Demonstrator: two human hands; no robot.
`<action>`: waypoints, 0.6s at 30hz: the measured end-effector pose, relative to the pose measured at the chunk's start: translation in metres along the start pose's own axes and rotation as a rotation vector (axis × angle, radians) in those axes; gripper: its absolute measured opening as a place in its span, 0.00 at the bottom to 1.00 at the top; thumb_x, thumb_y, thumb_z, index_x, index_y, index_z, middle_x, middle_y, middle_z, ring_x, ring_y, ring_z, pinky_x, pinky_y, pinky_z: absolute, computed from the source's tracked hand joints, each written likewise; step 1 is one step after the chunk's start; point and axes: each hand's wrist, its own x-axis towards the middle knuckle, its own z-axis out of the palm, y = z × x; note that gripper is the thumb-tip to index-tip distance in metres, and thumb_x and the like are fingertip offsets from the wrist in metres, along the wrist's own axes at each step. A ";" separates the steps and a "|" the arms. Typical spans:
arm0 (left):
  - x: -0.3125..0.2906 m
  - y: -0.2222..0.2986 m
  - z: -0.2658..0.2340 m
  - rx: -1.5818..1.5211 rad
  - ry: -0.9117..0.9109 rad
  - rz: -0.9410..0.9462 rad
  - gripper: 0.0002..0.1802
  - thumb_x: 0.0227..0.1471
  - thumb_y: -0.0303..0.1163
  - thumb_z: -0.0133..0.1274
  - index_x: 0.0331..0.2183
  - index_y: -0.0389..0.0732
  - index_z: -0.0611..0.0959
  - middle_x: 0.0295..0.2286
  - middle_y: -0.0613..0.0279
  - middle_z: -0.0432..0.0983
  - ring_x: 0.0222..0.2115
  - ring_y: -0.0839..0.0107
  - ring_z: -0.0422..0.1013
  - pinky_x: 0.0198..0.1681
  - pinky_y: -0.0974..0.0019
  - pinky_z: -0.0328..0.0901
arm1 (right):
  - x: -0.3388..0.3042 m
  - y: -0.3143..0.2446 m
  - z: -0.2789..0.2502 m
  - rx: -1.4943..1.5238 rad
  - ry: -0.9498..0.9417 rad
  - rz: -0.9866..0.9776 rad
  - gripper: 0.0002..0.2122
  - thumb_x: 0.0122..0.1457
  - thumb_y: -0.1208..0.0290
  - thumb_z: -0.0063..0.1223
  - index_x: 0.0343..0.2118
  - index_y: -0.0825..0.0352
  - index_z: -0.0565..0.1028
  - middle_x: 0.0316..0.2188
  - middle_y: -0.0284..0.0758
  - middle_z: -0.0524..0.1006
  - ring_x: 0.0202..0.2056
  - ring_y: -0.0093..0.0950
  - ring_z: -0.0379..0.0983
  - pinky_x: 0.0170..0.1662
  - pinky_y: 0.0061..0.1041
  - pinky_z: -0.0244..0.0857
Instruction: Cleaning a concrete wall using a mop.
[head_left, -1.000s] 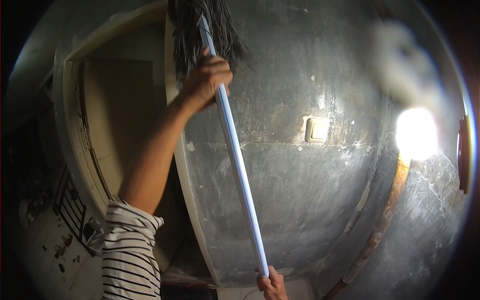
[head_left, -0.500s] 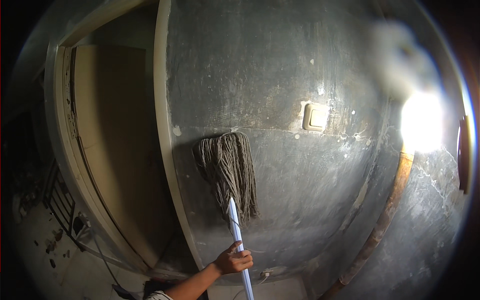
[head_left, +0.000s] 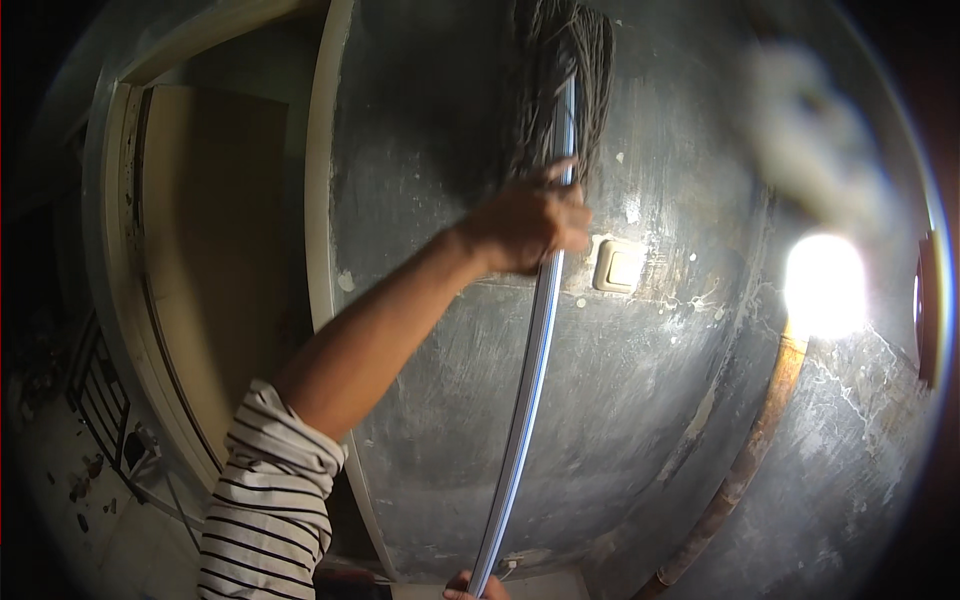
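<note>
A mop [head_left: 600,95] with grey string strands is raised against the dark wall near the top of the view. Its long pale blue-and-white handle [head_left: 528,400] slants down to the lower edge. My left hand [head_left: 530,225], reaching in from a rolled striped sleeve, is closed round the upper handle just below the strands. One of its fingers points up along the shaft. Low at the bottom edge, my right hand [head_left: 475,588] wraps the handle's lower part; most of that hand is cut off by the frame.
A cream wall switch [head_left: 621,266] sits right of the handle. Further right are a bright lamp [head_left: 825,285] and a brown upright pole [head_left: 745,465]. On the left stand a doorway with a tan door [head_left: 215,260] and a dark metal rack [head_left: 98,400].
The mop head has gone up and to the right along the wall. My left hand rose with the handle, and my right hand has come into view on its lower part.
</note>
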 end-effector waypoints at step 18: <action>-0.037 0.121 0.070 -0.026 0.141 -0.101 0.07 0.41 0.27 0.48 0.15 0.46 0.70 0.18 0.69 0.61 0.31 0.74 0.65 0.54 0.40 0.50 | -0.039 0.097 -0.097 -0.359 0.386 0.372 0.11 0.50 0.65 0.53 0.34 0.63 0.77 0.13 0.26 0.66 0.15 0.17 0.59 0.18 0.22 0.55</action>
